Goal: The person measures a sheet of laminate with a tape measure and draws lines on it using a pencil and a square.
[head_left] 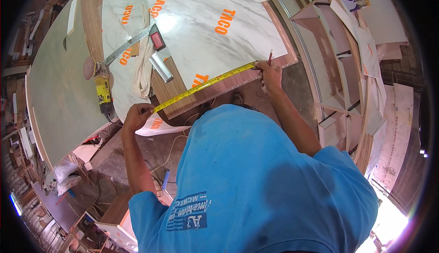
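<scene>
Basically, the left hand [137,116] pinches one end of a yellow tape measure [203,86] stretched over a wood-grain board [220,89]; the right hand [270,77] grips the other, plus a red pencil [270,56].

Two hands are in view, left [137,117] and right [270,77], with one yellow tape measure [183,96] spanning between them. One red pencil [270,57] rises from the right hand. Beyond the left hand are one white bundle [143,72], one metal bar [130,45], one red-and-black block [157,40] and one silver block [161,67]. One yellow power tool [103,94] lies to that hand's left. The overlapping marbled sheets [206,29] cannot be counted surely.
</scene>
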{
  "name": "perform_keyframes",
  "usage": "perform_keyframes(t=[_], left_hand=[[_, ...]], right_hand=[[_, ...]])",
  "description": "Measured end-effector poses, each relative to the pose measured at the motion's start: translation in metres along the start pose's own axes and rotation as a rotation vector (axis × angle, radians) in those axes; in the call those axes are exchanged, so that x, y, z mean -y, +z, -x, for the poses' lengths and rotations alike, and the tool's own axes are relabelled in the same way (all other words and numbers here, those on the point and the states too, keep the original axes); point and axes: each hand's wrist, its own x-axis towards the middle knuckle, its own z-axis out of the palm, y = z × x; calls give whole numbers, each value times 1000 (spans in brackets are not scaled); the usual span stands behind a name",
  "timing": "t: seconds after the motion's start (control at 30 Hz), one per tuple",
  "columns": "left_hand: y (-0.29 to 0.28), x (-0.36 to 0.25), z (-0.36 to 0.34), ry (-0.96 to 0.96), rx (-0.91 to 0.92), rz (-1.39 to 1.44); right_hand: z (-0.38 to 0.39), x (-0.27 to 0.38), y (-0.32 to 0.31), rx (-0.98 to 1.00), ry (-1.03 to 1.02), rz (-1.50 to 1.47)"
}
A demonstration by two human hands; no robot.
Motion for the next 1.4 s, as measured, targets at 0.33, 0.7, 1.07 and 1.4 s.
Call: perform_keyframes(t=[0.33, 0.7, 1.07, 1.4], left_hand=[[-12, 6, 4, 47, -252, 430], [-73, 36, -102, -178, -1043, 82], [-52, -24, -117, -490, -1181, 116], [-6, -49, -84, -109, -1355, -198]], right_hand=[[22, 37, 57, 153, -123, -19], [33, 3, 289, 655, -709, 842], [-43, -9, 406, 270, -760, 1266], [-52, -16, 407, 106, -309, 1076]])
